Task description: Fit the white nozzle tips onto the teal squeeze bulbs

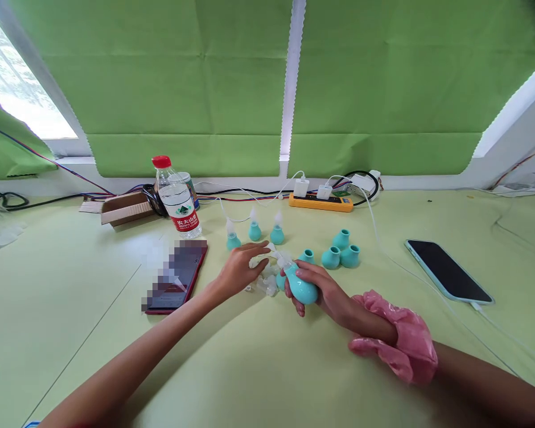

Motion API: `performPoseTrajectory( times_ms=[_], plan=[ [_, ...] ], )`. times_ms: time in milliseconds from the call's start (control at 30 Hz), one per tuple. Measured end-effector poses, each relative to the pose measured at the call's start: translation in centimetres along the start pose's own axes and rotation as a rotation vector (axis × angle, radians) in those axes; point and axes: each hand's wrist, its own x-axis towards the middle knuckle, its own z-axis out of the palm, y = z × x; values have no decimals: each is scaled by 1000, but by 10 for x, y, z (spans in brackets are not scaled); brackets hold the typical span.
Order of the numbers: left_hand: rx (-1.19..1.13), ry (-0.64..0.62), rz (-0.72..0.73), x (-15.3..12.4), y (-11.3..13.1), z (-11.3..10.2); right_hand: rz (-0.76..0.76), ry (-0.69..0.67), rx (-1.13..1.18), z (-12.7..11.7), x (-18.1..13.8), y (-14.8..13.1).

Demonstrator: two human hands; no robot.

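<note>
My right hand (314, 282) is wrapped round a turquoise squeeze bulb (304, 290), tilted with its neck up and to the left. A clear plastic nozzle (284, 260) sits at the bulb's neck, like that of a nasal aspirator. At the nozzle's pointed end, the thumb and fingers of my left hand (243, 264) close in on the whitish tip (271, 247). Below lies a small pile of clear nozzle pieces (266, 284). One bulb with an open mouth (307, 255) stands behind my right hand, and another is partly hidden.
Three bulbs with nozzles, including a middle one (254, 230), stand farther back. A cluster of open bulbs (331, 257) is to the right. Phones (178, 279) (448, 270) lie on both sides. A water bottle (181, 205), cardboard box (127, 209) and power strip (321, 202) line the back; a white cable crosses the right side.
</note>
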Motion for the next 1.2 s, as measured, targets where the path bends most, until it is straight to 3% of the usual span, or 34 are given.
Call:
performPoseTrajectory(
  times_ms=[167,333,433,500,567,700,833,933,1100,1200],
  plan=[
    [-227,136,3,-6,36,-4,-115,39,-101,-1,-1,4],
    [-475,59,-194,-6,43,-6,-191,63,-207,2,-7,2],
    [-490,12,-189,-4,42,-9,-206,59,-256,3,-9,3],
    [-440,-1,-136,-3,43,-10,-207,58,-262,3,-9,4],
    [-303,64,-36,-4,44,-9,-206,80,-255,3,-9,5],
    [-20,276,338,-8,42,-2,-181,121,-197,4,-9,9],
    [34,313,536,-8,37,0,-140,76,-106,5,-8,11],
    [-63,273,454,-5,40,-5,-131,29,-76,5,-7,10],
    [-282,129,145,-3,49,-18,-131,-20,-74,6,-9,3],
    [-319,101,74,-3,51,-21,-132,-27,-82,7,-11,1]
  ],
)
